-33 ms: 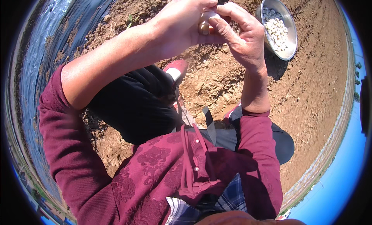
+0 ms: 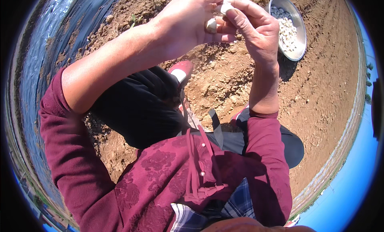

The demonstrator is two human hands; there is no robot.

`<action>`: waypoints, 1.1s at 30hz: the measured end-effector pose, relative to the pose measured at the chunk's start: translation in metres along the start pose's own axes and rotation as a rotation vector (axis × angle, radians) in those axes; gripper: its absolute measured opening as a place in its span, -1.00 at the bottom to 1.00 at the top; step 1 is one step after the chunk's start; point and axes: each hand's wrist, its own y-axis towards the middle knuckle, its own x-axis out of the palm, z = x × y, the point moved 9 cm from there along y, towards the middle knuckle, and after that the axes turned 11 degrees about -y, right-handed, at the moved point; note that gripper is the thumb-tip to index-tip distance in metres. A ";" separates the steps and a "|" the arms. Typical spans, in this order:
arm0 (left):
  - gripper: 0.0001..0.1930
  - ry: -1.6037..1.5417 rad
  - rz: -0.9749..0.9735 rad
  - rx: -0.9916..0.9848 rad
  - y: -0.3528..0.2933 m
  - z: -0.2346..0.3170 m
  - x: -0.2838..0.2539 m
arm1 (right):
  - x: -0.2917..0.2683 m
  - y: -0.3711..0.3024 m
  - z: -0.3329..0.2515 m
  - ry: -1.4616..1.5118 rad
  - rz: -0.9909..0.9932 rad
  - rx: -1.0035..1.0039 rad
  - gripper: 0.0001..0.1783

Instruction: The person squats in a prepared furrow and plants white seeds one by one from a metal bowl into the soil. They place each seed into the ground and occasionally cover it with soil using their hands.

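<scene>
My left hand [image 2: 180, 26] is raised at the top middle, palm turned inward, with its fingers curled. A pale, brown-tinged garlic clove [image 2: 211, 26] rests against those fingers. Close beside it, my right hand [image 2: 256, 30] pinches a white garlic clove [image 2: 225, 9] between thumb and forefinger. That clove also lies near the left fingertips; whether they touch it I cannot tell. Part of the left fingers is hidden behind the right hand. To the right of my hands stands a metal bowl [image 2: 301, 52] holding many white cloves [image 2: 287, 32].
Clumpy brown soil [image 2: 216, 80] lies under and around me. Dark, shiny plastic sheeting [image 2: 44, 72] runs along the left. My dark-trousered legs [image 2: 132, 108] are bent below my arms, and a red and white shoe [image 2: 181, 72] shows between them.
My right hand has shifted slightly right and turned, its thumb lifting off the left fingers. The pinched white clove and the one at my left fingers now show more plainly.
</scene>
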 end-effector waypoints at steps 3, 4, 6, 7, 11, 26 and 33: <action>-0.53 -0.104 0.040 -0.012 0.005 0.017 0.016 | -0.058 0.023 0.047 0.293 0.216 0.035 -0.72; -0.56 -0.164 -0.059 0.022 0.001 0.027 0.021 | -0.065 0.032 0.062 0.318 0.228 0.053 -0.73; -0.54 -0.098 0.030 0.171 0.002 0.043 0.015 | -0.069 0.050 0.137 0.373 0.225 0.110 -0.77; -0.54 -0.130 0.056 0.210 -0.029 0.063 0.021 | -0.028 0.070 0.150 0.400 0.112 0.106 -0.79; -0.53 -0.212 0.050 0.169 -0.033 0.073 0.025 | -0.005 0.061 0.290 -0.094 0.064 0.479 -0.70; -0.45 -0.341 0.249 -0.030 -0.006 0.060 -0.013 | 0.012 0.103 0.380 -1.238 -0.462 0.369 -0.76; -0.44 -0.226 0.228 -0.003 -0.005 0.057 -0.024 | 0.007 0.119 0.406 -1.242 -0.591 0.439 -0.63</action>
